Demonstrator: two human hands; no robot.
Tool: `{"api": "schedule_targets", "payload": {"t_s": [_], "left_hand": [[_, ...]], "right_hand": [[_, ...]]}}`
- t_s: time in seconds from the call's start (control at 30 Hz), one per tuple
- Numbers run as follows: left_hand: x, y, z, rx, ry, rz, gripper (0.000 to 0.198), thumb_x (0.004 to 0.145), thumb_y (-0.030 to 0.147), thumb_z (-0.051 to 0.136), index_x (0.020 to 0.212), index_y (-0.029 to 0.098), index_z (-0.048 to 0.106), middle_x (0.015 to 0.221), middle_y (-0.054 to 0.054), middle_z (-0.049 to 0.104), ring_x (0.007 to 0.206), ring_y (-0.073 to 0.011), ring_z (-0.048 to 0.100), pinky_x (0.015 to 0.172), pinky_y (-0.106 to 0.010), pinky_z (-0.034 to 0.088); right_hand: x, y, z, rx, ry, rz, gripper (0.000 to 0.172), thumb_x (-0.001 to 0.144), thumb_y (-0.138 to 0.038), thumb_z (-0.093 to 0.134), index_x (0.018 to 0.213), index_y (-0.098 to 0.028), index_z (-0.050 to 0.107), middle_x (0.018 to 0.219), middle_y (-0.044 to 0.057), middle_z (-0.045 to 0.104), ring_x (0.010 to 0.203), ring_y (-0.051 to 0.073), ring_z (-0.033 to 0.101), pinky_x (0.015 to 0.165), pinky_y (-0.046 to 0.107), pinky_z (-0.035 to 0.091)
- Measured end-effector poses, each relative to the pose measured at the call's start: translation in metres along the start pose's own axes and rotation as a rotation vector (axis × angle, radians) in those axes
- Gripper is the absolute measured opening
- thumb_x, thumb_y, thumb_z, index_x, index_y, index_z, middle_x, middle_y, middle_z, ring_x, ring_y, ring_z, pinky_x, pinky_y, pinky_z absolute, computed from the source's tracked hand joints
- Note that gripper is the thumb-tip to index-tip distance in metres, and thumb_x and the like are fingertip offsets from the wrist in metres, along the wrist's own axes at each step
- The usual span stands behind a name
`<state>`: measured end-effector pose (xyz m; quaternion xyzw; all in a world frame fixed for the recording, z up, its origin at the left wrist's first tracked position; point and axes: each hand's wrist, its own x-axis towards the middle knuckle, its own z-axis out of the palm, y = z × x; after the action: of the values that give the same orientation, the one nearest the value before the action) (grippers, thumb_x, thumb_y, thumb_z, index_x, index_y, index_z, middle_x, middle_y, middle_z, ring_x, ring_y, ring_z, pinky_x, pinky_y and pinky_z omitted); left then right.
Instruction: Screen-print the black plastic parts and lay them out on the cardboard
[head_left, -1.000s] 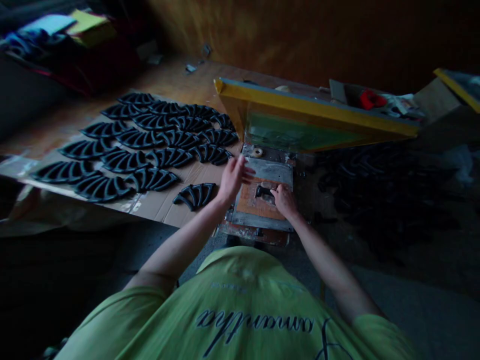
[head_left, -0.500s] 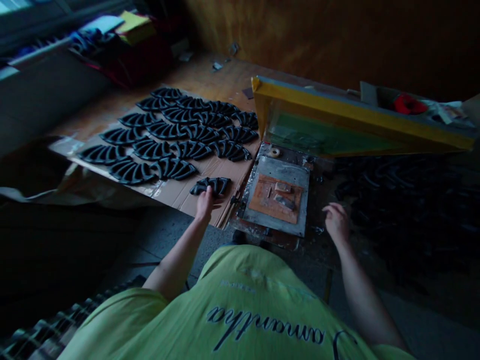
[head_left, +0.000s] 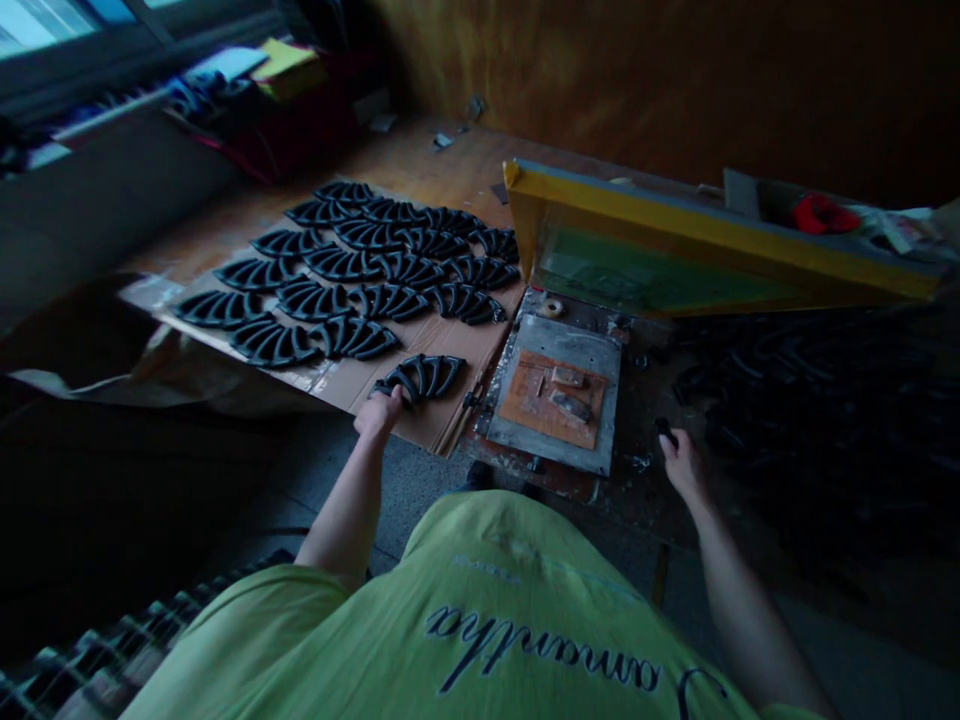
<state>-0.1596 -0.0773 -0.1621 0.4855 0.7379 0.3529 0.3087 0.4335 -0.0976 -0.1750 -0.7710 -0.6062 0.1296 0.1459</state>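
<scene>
My left hand (head_left: 378, 414) is closed at the near left end of a short row of curved black pieces (head_left: 429, 378) on brown cardboard. Its fingers grip the end piece (head_left: 385, 386), which leans against the others. Off to the right, my right hand (head_left: 684, 464) is closed around another small black piece (head_left: 664, 432), mostly hidden by the fingers. Between my hands lies a grey metal plate (head_left: 551, 340) carrying an orange-brown pad (head_left: 517, 410) with small blocks (head_left: 570, 404) on it.
Several fan-like rows of black pieces (head_left: 352, 265) cover the cardboard (head_left: 337, 385). A yellow-edged screen frame (head_left: 675, 215) stands tilted up behind the plate. A roll of tape (head_left: 553, 308) lies at the plate's far edge. Dark pieces (head_left: 810, 420) are heaped at right.
My left hand has shifted left to the end of the short row, and more of that row shows. The right hand now holds a black piece beside the heap.
</scene>
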Motion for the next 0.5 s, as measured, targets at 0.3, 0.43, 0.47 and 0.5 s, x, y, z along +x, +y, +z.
{"api": "schedule_targets", "payload": {"t_s": [0.3,0.43,0.47,0.5], "left_hand": [[-0.04,0.031,0.071,0.632,0.089,-0.144,0.071,0.088,0.061,0.053,0.148,0.023,0.049,0.16,-0.018,0.035,0.143,-0.0423,0.033,0.109,-0.06,0.036],[-0.024,0.035,0.078,0.646,0.068,-0.176,0.074,0.088,0.063,0.049,0.147,0.019,0.05,0.158,-0.019,0.04,0.142,-0.0445,0.033,0.109,-0.065,0.032],[-0.021,0.035,0.077,0.648,0.072,-0.186,0.07,0.088,0.061,0.049,0.144,0.019,0.054,0.156,-0.019,0.043,0.14,-0.0443,0.035,0.108,-0.064,0.033],[-0.018,0.036,0.076,0.652,0.079,-0.192,0.066,0.088,0.059,0.05,0.14,0.018,0.057,0.153,-0.02,0.046,0.138,-0.0437,0.037,0.107,-0.063,0.034]], "right_hand": [[0.011,-0.155,0.02,0.382,-0.056,-0.467,0.041,0.095,-0.049,0.052,0.114,-0.019,0.071,0.111,0.013,0.07,0.103,0.026,0.066,0.095,0.041,0.051],[0.024,-0.186,0.032,0.238,-0.044,-0.554,0.031,0.097,-0.033,0.053,0.116,-0.021,0.075,0.107,0.01,0.073,0.097,0.024,0.065,0.09,0.038,0.051],[0.026,-0.191,0.035,0.193,-0.024,-0.581,0.029,0.097,-0.031,0.055,0.114,-0.022,0.076,0.104,0.009,0.073,0.096,0.024,0.064,0.09,0.038,0.051],[0.028,-0.194,0.038,0.156,-0.005,-0.608,0.027,0.096,-0.029,0.056,0.111,-0.022,0.077,0.1,0.009,0.074,0.095,0.024,0.062,0.09,0.038,0.05]]}}
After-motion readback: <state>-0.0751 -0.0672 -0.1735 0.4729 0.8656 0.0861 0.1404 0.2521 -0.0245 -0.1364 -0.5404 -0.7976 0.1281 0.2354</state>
